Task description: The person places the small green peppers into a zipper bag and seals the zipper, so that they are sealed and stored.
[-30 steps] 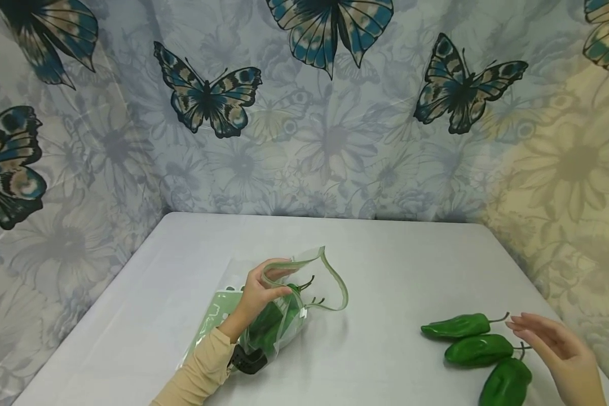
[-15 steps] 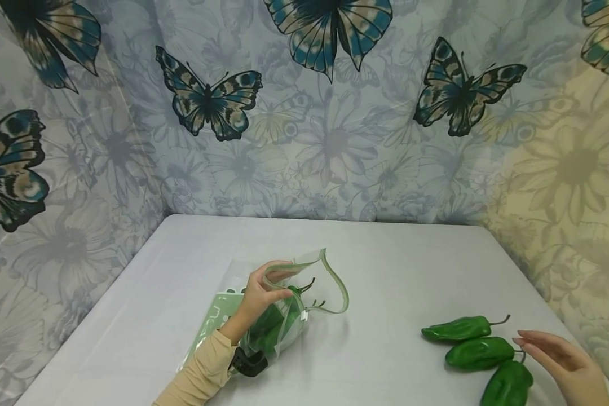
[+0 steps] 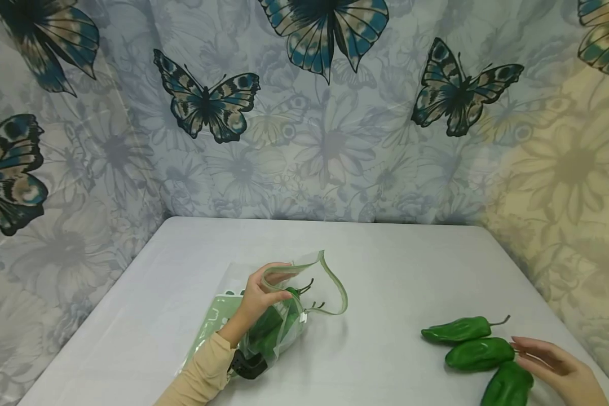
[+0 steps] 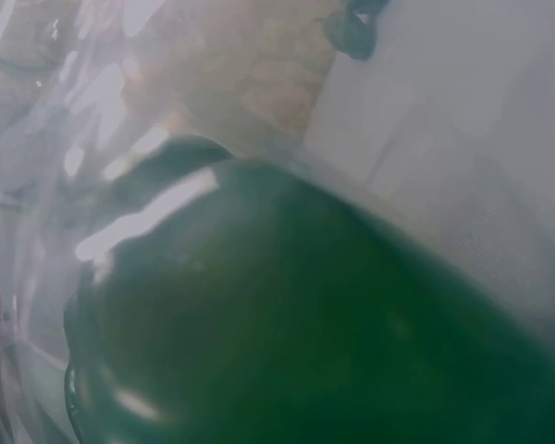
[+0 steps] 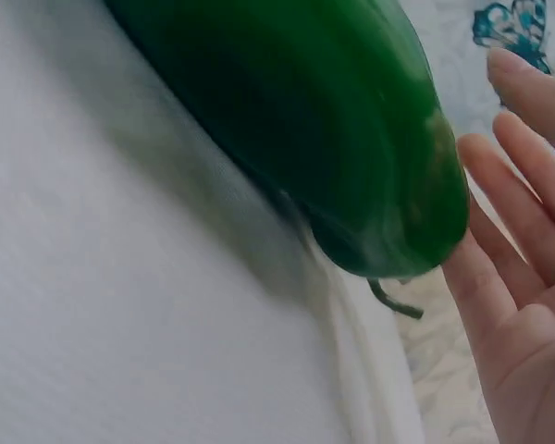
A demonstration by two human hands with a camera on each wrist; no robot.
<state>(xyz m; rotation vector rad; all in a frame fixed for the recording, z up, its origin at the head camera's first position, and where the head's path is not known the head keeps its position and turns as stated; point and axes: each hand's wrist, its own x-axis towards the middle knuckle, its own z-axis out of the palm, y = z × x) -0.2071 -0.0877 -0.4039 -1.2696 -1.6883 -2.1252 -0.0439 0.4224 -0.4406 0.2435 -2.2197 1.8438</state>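
With its thumb and fingers, my left hand (image 3: 256, 294) grips the rim of a clear zip bag (image 3: 342, 290) edged in green, its mouth gaping to the right. Green peppers (image 3: 265, 332) lie inside, stems toward the opening; one large pepper (image 4: 314, 314) fills the left wrist view behind shiny plastic. At the right, my right hand (image 3: 563, 366) has its fingertips at the stem end of the middle of three loose green peppers (image 3: 479, 354). The others are a far pepper (image 3: 457, 329) and a near pepper (image 3: 507, 385). The right wrist view shows relaxed fingers (image 5: 527, 185) beside a pepper.
A green printed panel (image 3: 218, 316) lies under the left forearm. A black wrist camera (image 3: 248, 365) sits on the left wrist. The white table (image 3: 385, 265) ends at a butterfly-patterned cloth (image 3: 335, 169) behind and on both sides.
My right hand first draws down from the far pepper's stem, then moves left to the middle pepper's stem end. The left hand and the bag stay in place.
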